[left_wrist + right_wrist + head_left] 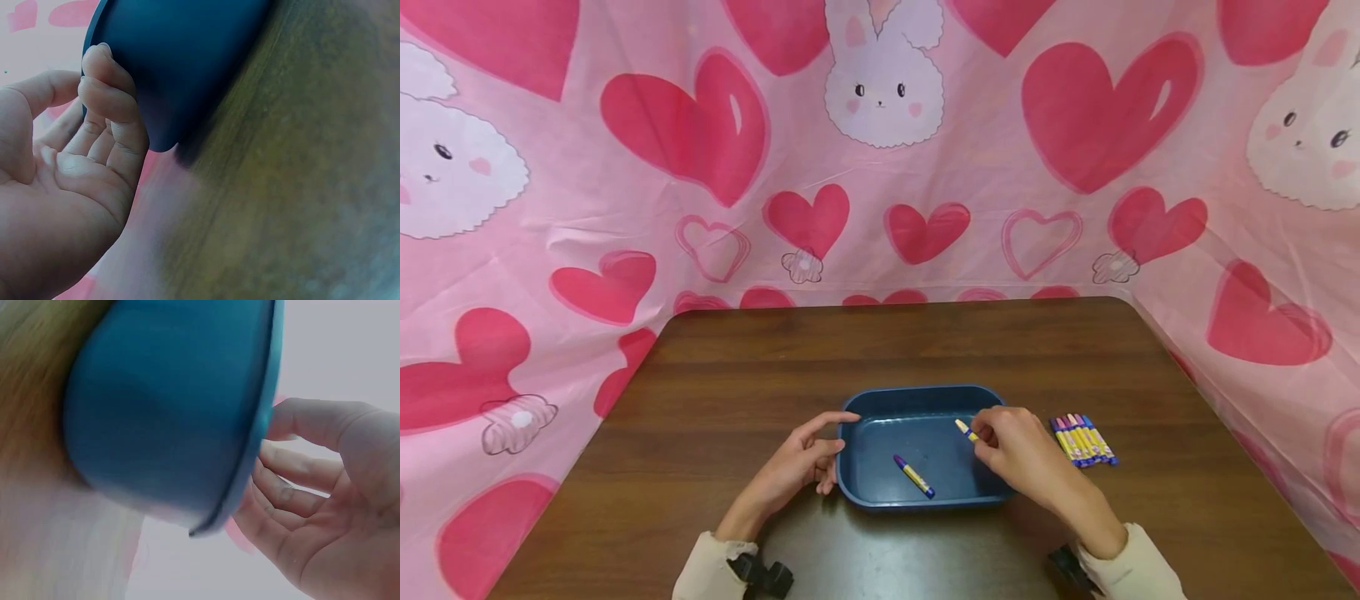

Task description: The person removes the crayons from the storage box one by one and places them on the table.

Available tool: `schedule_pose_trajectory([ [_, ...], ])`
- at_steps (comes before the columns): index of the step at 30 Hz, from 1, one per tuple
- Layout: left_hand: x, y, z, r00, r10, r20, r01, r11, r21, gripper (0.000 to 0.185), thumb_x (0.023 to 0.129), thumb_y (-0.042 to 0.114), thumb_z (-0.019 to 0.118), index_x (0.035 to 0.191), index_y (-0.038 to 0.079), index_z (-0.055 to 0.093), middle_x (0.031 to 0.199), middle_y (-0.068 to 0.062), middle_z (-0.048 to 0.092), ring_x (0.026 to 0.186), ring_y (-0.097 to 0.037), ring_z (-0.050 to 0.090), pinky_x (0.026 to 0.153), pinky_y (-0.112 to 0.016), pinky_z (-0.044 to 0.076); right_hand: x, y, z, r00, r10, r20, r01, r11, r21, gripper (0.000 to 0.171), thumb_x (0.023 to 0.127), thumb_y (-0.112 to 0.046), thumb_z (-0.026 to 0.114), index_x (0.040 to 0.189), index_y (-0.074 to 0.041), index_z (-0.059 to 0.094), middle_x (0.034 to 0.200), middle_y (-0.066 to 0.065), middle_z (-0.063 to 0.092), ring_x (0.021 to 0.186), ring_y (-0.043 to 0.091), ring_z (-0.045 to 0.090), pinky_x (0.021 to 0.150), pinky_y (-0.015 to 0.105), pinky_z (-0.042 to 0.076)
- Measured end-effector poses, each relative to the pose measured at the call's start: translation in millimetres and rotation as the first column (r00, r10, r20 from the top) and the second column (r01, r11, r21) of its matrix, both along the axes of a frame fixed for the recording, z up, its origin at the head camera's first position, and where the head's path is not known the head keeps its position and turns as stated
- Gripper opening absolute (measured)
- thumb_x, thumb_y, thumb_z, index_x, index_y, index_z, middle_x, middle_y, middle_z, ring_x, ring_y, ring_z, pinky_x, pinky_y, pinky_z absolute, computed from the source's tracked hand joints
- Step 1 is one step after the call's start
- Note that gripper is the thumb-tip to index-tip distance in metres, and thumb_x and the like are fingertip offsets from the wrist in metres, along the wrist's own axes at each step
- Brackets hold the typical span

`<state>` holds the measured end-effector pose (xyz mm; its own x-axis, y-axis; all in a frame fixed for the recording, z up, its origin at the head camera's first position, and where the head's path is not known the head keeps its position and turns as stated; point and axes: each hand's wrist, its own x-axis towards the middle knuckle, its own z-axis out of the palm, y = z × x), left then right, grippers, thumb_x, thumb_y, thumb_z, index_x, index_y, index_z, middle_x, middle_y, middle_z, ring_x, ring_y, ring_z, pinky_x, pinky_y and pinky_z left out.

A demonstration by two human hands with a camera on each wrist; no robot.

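A dark blue tray lies on the table. My left hand holds its left rim, with the index finger and thumb at the edge; in the left wrist view curled fingers press against the outer wall. Over the tray's right side, my right hand pinches a crayon with a pale tip and a yellow wrapper. A purple-tipped crayon lies slantwise on the tray floor. In the right wrist view the tray wall hides the crayon and the fingertips of the right hand.
Right of the tray, several crayons lie side by side in a row on the brown wooden table. A pink cloth with hearts and rabbits hangs behind the table and along both sides.
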<state>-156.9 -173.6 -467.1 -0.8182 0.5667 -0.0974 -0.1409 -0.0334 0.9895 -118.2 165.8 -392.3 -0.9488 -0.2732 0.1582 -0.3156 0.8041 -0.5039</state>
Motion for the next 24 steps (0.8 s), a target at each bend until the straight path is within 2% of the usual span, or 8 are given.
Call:
schedule_pose_trajectory([
  [6, -0.3, -1.3, 0.9, 1.000, -0.005, -0.003, 0.005, 1.000, -0.002, 0.049, 0.104, 0.021, 0.053, 0.149, 0.006, 0.040, 0.065, -0.008, 0.058, 0.052, -0.017, 0.056, 0.051, -0.028, 0.051, 3.1, 24.6, 3.7, 0.988, -0.020, -0.156, 0.015, 0.999, -0.029, 0.011, 0.079, 0.000, 0.077, 0.088, -0.005, 0.073, 0.073, -0.004, 0.062, 0.065, 0.007, 0.053, 0.058, 0.022, 0.050],
  [11, -0.6, -1.7, 0.5, 1.000, -0.008, -0.004, 0.008, 1.000, 0.000, 0.050, 0.104, 0.021, 0.053, 0.149, 0.006, 0.039, 0.066, -0.008, 0.058, 0.052, -0.017, 0.057, 0.051, -0.028, 0.051, 2.4, 49.2, 3.1, 0.966, -0.081, -0.244, 0.076, 0.997, -0.032, 0.011, 0.077, 0.001, 0.075, 0.085, -0.006, 0.072, 0.073, -0.005, 0.062, 0.064, 0.006, 0.056, 0.058, 0.025, 0.051],
  [17, -1.0, -1.3, -0.8, 1.000, -0.007, 0.002, 0.007, 1.000, 0.002, 0.049, 0.104, 0.021, 0.053, 0.149, 0.006, 0.039, 0.066, -0.008, 0.059, 0.052, -0.017, 0.057, 0.051, -0.028, 0.051, 1.9, 82.6, -0.4, 0.954, -0.156, -0.254, 0.152, 0.988, -0.038, 0.011, 0.076, 0.002, 0.074, 0.083, -0.006, 0.071, 0.070, -0.006, 0.064, 0.062, 0.007, 0.058, 0.057, 0.029, 0.049],
  [24, -0.6, -0.6, -0.4, 1.000, -0.007, 0.011, 0.007, 1.000, 0.004, 0.049, 0.104, 0.020, 0.053, 0.149, 0.006, 0.039, 0.066, -0.007, 0.059, 0.052, -0.017, 0.057, 0.051, -0.028, 0.051, 1.1, 114.6, -14.3, 0.937, -0.225, -0.269, 0.226, 0.974, -0.027, 0.009, 0.075, 0.000, 0.074, 0.080, -0.006, 0.071, 0.068, -0.006, 0.065, 0.062, 0.007, 0.057, 0.057, 0.031, 0.047],
])
